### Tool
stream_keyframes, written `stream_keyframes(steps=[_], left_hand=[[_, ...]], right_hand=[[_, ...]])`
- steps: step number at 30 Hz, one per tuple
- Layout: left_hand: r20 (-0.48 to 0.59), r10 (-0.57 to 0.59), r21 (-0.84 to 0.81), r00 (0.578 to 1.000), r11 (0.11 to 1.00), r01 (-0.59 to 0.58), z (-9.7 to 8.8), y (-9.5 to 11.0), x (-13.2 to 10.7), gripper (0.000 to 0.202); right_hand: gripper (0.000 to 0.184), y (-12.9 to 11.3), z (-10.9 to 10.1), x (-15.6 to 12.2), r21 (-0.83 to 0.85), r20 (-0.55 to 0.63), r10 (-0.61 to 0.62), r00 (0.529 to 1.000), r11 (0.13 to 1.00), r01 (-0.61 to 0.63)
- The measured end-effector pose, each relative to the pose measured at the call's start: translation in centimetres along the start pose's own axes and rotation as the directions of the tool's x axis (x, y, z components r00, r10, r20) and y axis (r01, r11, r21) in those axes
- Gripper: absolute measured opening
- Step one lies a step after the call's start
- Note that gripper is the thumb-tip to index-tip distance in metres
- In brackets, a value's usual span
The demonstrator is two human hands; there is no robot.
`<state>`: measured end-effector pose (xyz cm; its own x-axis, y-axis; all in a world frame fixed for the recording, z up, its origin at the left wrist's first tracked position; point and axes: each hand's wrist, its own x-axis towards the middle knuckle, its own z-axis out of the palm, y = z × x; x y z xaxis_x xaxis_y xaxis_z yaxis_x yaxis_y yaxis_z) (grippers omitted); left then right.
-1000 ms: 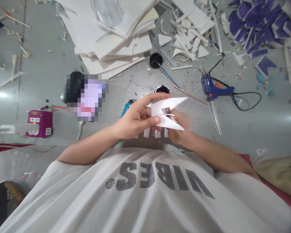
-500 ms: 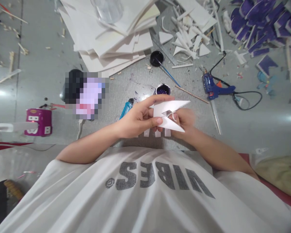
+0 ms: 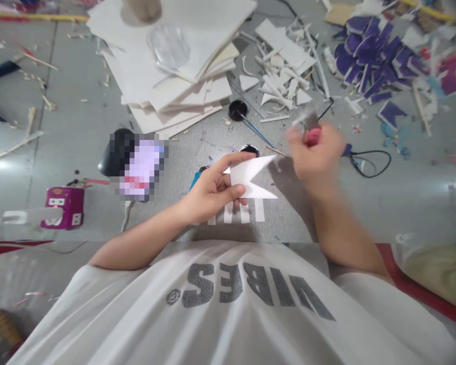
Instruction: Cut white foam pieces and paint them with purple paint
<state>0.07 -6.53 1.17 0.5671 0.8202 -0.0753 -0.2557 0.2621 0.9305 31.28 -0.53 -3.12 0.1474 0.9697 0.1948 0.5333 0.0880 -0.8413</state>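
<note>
A white piece with a V-shaped notch (image 3: 247, 175), like a swallowtail flag, is pinched between the thumb and fingers of my left hand (image 3: 216, 190). Up and to the right, my right hand (image 3: 317, 152) is closed around a pink tool (image 3: 313, 136); motion blur hides its exact kind. Several narrow white strips (image 3: 244, 213) lie on the grey table below my left hand. Just beyond the notched piece stands a small pot of dark paint (image 3: 250, 149), partly covered. A blue object (image 3: 197, 177) shows behind my left wrist.
White sheets (image 3: 144, 96) are stacked at the back, a clear cup (image 3: 169, 48) on top. White offcuts (image 3: 285, 71) and purple-painted pieces (image 3: 372, 56) lie back right. A black lid (image 3: 237, 110) holds a brush. A blurred phone (image 3: 142, 167) and purple power box (image 3: 64, 207) sit left.
My right hand has moved away from the white piece, up and to the right, with the pink tool now showing. The curled sliver in the notch is gone. My left hand keeps its hold.
</note>
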Motion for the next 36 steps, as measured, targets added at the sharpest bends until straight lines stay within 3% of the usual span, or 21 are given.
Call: stream_keyframes(steps=[3,8,13,18,24,29,31,33,36], left_hand=[[-0.036,0.01,0.031,0.999,0.999,-0.009,-0.4,0.0,0.1,0.075],[-0.082,0.086,0.073,0.993,0.994,-0.08,-0.6,-0.2,0.2,0.074],[-0.167,0.149,0.105,0.975,0.986,-0.133,-1.1,-0.6,0.5,0.078],[-0.229,0.268,0.228,0.936,0.949,-0.216,-2.0,-1.2,1.1,0.077],[-0.185,0.348,0.34,0.919,0.9,-0.272,-2.2,-1.9,1.1,0.071],[-0.083,0.337,0.412,0.938,0.868,-0.276,-1.7,-1.6,0.6,0.07],[-0.04,0.286,0.439,0.957,0.866,-0.24,-1.4,-1.1,0.1,0.068],[-0.021,0.229,0.483,0.973,0.855,-0.191,-1.0,-0.4,-0.5,0.066],[-0.02,0.166,0.61,0.986,0.783,-0.12,0.2,0.8,-1.5,0.057]], right_hand=[[0.06,1.0,-0.6,2.3,-0.135,-0.104,0.018,0.994,0.99,-0.032],[0.044,1.8,-0.2,2.1,-0.281,-0.105,-0.006,0.994,0.959,-0.024],[0.045,0.7,-1.1,1.6,-0.343,0.091,-0.107,0.99,0.93,0.132],[0.044,-2.1,-2.9,-1.5,-0.52,0.329,0.019,0.944,0.838,0.164],[0.051,-2.6,-2.2,-6.2,-0.671,0.42,0.049,0.906,0.69,0.273],[0.047,-1.9,-1.3,-6.8,-0.712,0.381,0.064,0.922,0.657,0.248],[0.043,-1.7,-1.4,-6.7,-0.691,0.363,0.017,0.932,0.676,0.257],[0.041,-1.7,-1.9,-6.6,-0.591,0.33,-0.07,0.941,0.763,0.264],[0.044,-2.5,-3.0,-7.3,-0.15,0.258,-0.161,0.953,0.967,0.204]])
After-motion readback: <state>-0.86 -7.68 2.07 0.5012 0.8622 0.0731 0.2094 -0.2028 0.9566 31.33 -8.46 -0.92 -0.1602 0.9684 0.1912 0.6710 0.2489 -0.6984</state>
